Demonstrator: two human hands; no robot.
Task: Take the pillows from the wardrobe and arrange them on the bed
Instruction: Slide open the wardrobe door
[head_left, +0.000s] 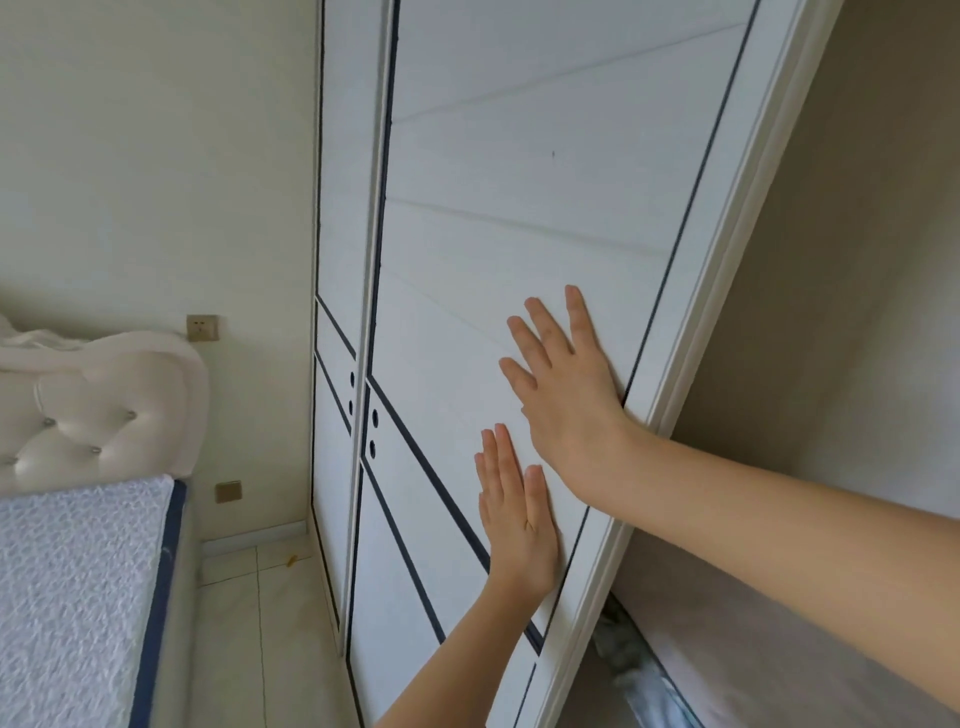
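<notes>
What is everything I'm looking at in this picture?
White sliding wardrobe door with dark trim lines: one, centre, partly slid aside.
Second white door panel: one, behind it, left.
Opened wardrobe interior: beige, right; something grey at the bottom, unclear.
White quilted mattress with navy edge: one, lower left.
Cream tufted headboard: one, left.
Brass wall sockets: two, left wall.
Pale tiled floor: bottom.
Left hand: flat on door.
Right hand: flat on door.

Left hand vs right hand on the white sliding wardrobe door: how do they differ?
The right hand sits higher on the white sliding wardrobe door, near its right edge; the left hand sits lower. The right hand's fingers are spread, while the left hand's fingers lie close together. Both are open, palms flat on the door, holding nothing.
</notes>
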